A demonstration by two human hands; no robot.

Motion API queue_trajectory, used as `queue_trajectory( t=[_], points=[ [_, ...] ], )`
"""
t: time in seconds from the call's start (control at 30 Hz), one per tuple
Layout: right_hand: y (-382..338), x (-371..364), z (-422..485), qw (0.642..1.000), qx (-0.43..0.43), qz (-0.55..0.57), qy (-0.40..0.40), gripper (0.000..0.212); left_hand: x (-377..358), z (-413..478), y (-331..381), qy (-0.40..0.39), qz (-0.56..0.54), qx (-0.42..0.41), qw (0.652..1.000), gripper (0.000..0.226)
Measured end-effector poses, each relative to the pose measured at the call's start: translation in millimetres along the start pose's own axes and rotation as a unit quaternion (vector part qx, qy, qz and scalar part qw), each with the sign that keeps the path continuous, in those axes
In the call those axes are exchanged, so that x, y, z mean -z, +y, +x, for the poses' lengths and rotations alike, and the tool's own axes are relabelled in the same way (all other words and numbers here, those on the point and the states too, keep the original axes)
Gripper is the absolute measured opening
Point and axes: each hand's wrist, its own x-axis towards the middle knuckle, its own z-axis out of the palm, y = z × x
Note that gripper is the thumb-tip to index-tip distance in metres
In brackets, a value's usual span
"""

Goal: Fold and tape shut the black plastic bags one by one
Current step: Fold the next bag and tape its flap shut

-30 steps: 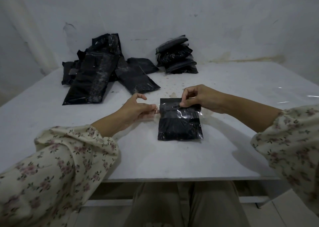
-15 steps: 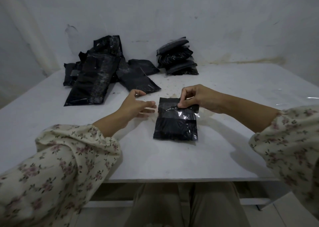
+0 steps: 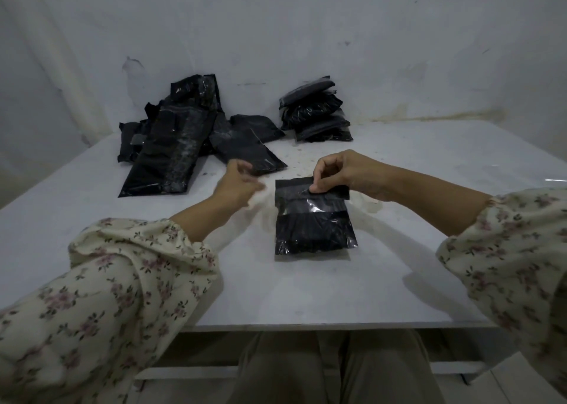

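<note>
The far edge of the black bag (image 3: 313,228) is pinched between thumb and fingertips of the right hand (image 3: 346,173); the left hand (image 3: 237,184) is held just beside the bag, too blurred for its grip to be told; the bag lies flat on the bench (image 3: 306,293), a glossy tape strip (image 3: 313,204) across its fold; sealing is judged to be in hand; next, the tape must be smoothed down flat before another bag is drawn from the loose pile (image 3: 175,155).
</note>
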Motion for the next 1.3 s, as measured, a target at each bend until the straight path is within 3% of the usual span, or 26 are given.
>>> queue_trajectory(
  t=[0.07, 0.1, 0.2, 0.27, 0.5, 0.73, 0.83, 1.03, 1.3],
  points=[
    [-4.5, -1.1, 0.7, 1.000, 0.006, -0.020, 0.003, 0.016, 6.0, 2.4, 15.7, 0.017, 0.010, -0.094, 0.995, 0.037],
    [-6.6, -2.2, 1.4, 1.000, 0.012, -0.022, 0.003, 0.018, 8.2, 1.9, 25.1, -0.030, 0.046, -0.137, 0.989, 0.039],
    [-11.8, -6.1, 4.1, 0.999, 0.040, -0.008, 0.007, 0.025, 3.5, -2.0, 50.3, -0.181, 0.300, -0.182, 0.919, 0.065],
    [-13.8, -8.9, 4.7, 0.998, 0.052, 0.023, 0.017, 0.031, -1.4, 1.1, 56.6, -0.175, 0.384, -0.183, 0.888, 0.065],
    [11.9, -15.8, -5.4, 0.969, 0.007, 0.203, 0.143, 0.051, 4.2, 5.2, 50.6, -0.104, 0.346, -0.198, 0.911, 0.050],
    [27.2, -52.8, -4.8, 0.910, 0.009, 0.344, 0.232, 0.014, 0.1, 2.3, 53.3, -0.133, 0.443, -0.177, 0.869, 0.048],
    [24.6, -59.1, -2.3, 0.895, 0.019, 0.366, 0.253, 0.010, 0.5, 2.7, 58.5, -0.167, 0.415, -0.160, 0.880, 0.044],
    [14.7, -63.2, -5.5, 0.875, 0.025, 0.421, 0.237, 0.007, 7.7, -2.3, 53.1, -0.236, 0.180, -0.132, 0.946, 0.028],
    [-2.3, -53.2, -7.9, 0.920, 0.038, 0.322, 0.222, 0.018, 7.8, 1.2, 42.2, -0.246, 0.065, -0.135, 0.958, 0.031]
  ],
)
